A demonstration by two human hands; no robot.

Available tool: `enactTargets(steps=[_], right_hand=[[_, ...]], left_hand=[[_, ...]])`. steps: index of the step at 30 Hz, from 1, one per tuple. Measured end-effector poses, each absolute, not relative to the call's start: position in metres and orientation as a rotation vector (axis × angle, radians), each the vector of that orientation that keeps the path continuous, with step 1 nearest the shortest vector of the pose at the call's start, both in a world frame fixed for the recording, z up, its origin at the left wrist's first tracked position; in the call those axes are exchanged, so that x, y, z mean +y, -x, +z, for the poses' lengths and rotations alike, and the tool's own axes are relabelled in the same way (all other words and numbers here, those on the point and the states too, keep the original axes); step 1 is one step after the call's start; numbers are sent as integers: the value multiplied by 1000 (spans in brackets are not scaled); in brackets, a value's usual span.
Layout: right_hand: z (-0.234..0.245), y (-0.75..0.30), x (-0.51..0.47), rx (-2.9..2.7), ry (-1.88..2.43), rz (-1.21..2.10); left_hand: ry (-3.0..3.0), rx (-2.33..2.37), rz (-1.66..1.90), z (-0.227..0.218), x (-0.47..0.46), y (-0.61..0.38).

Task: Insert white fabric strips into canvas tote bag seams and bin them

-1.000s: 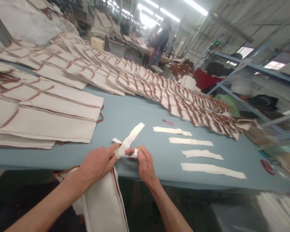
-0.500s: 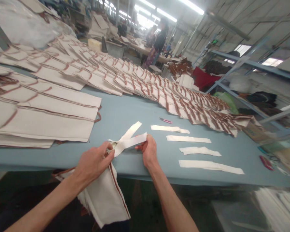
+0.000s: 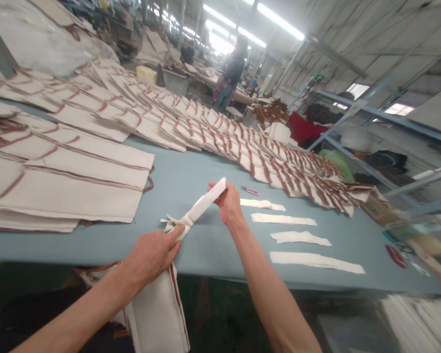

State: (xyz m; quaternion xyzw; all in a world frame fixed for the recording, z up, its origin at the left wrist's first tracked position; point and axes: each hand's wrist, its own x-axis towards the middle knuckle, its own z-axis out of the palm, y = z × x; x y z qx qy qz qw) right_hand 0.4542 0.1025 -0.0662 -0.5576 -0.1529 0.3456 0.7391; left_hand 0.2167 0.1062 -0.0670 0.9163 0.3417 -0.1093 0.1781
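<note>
No legible text anywhere in this frame. Only 2 candidates:
- green lit sign, upper right of the frame (too small to read)
- cardboard box, right of centre, surface too blurred to make out any print

Held cloth strip is plain white where it shows, nothing readable on it.

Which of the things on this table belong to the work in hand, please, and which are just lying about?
In hand:
left hand, pinching the knotted end of the white strip
right hand, gripping the strip's other end
cream bag, hanging below the left hand

Lying about:
four loose strips
pink snips
rows of brown-trimmed bags
red tool
</note>
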Motion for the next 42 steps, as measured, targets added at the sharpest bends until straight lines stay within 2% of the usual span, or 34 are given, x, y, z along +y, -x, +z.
enactTargets(steps=[12, 21, 26, 31, 36, 42], right_hand=[[-47, -550, 184, -67, 1213, 650], [3, -592, 195, -92, 1221, 554], [31, -553, 176, -157, 1174, 616], [50, -473, 127, -267, 1108, 747], [72, -401, 71, -348, 1056, 838], [83, -337, 33, -370, 1009, 886]], left_hand=[[-2569, 1003, -407, -60, 103, -222], [-2524, 1028, -378, -63, 101, -223], [-2504, 1049, -261, -71, 97, -211], [-2293, 1188, 93, -79, 91, -194], [-2164, 1271, 264, -70, 81, -170], [-2043, 1194, 441, -75, 69, -119]])
